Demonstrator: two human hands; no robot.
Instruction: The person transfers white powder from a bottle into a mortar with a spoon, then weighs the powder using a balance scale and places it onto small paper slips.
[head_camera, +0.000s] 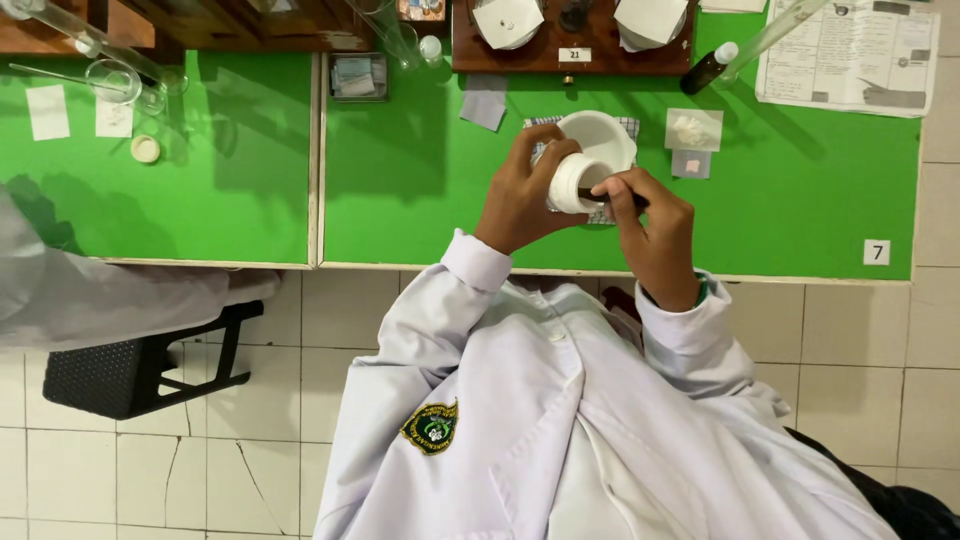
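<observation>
My left hand (520, 195) is wrapped around a small white jar (570, 183), tilted on its side above the green table (420, 190). My right hand (655, 235) pinches a thin dark spatula (612, 197) whose tip is at the jar's mouth. Just behind the jar a white mortar-like bowl (603, 136) rests on a checkered cloth (542, 124). Both my arms are in white coat sleeves.
A wooden balance case (570, 45) with white papers stands at the back. To the right are a dark bottle (706, 70), a printed sheet (850, 55) and a paper with white powder (693, 128). Glassware (120, 80) and another person's sleeve (90, 295) are left, with a black stool (130, 370) below.
</observation>
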